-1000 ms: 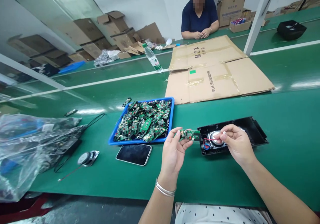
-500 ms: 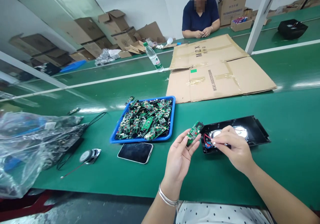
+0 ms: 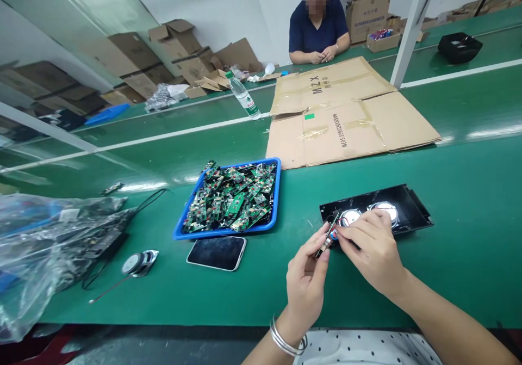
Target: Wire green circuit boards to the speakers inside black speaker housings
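Left fingers (image 3: 312, 242) pinching tilted board (image 3: 328, 238), casing (image 3: 409, 207) edge near, tray (image 3: 277, 196) apart

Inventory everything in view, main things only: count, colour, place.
table: 1, green, foreground
tray: 1, blue, centre
tray boards: many, green, inside
held board: 1, green, left hand
casing: 1, black, right of tray
casing speakers: 2, silver, inside
loose speaker: 1, silver, left
phone: 1, black, before tray
bag: 1, clear, far left
bottle: 1, clear, behind tray
cardboard: count unclear, brown, midground
boxes: several, brown, background
person: 1, dark blue top, opposite
left hand: 1, bangled, holding board
right hand: 1, bare, by casing
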The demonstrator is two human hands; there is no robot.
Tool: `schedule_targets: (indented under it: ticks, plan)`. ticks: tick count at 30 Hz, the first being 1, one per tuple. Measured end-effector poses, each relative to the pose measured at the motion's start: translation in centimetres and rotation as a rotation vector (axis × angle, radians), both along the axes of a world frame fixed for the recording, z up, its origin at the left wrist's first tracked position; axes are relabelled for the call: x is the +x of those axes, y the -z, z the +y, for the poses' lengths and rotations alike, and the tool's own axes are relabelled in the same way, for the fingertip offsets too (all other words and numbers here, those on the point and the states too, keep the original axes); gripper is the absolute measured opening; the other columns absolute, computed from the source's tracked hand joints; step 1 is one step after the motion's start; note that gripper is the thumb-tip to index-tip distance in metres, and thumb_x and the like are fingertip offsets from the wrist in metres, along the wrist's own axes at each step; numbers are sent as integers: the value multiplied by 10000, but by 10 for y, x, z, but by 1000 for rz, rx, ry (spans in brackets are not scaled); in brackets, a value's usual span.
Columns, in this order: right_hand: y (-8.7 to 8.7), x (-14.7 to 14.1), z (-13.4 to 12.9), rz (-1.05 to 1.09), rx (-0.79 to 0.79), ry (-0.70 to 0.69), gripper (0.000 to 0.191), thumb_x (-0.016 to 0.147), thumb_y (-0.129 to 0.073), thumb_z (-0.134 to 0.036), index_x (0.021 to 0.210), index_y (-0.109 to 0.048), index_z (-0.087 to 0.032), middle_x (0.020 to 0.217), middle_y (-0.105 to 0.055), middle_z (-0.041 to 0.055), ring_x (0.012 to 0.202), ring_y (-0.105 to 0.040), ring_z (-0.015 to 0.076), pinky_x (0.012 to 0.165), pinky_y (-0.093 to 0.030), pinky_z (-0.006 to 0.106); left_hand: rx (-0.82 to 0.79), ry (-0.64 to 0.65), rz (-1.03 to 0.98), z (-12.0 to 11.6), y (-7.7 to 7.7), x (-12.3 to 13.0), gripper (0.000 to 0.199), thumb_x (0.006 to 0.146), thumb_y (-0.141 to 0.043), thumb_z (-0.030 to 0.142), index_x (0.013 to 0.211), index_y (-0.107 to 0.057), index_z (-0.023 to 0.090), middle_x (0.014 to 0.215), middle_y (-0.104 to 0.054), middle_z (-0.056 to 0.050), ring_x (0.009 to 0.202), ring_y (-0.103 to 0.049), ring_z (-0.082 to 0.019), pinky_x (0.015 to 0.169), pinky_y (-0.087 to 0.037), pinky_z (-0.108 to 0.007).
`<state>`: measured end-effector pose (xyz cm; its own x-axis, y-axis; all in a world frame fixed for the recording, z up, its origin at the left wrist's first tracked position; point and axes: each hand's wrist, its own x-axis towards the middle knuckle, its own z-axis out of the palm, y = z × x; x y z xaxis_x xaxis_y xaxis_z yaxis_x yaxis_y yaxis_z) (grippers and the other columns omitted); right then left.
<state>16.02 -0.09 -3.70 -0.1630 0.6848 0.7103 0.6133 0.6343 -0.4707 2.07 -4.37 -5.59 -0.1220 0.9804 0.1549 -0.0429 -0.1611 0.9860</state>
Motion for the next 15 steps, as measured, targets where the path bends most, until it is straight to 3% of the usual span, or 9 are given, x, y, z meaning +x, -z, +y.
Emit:
schedule_targets:
  ticks: [9, 15]
  plan:
    - [6, -1, 1, -24, -21, 11, 194, 895, -527, -98, 739, -620, -167, 631, -588, -11, 641, -477, 138, 738, -323, 349, 36, 66, 85, 3, 8, -2, 262, 866, -573, 170, 1090, -660, 274, 1267, -598, -49, 1204, -529, -240, 1002, -475, -398]
    - [11, 4, 4, 45, -20, 2, 120, 891, -564, -112, 801, -631, -155, 657, -597, -9, 663, -483, 138, 757, -337, 348, 29, 153, 111, 10, 3, -6, 323, 890, -536, 144, 1186, -608, 252, 1252, -610, -64, 1138, -584, -211, 990, -483, -358]
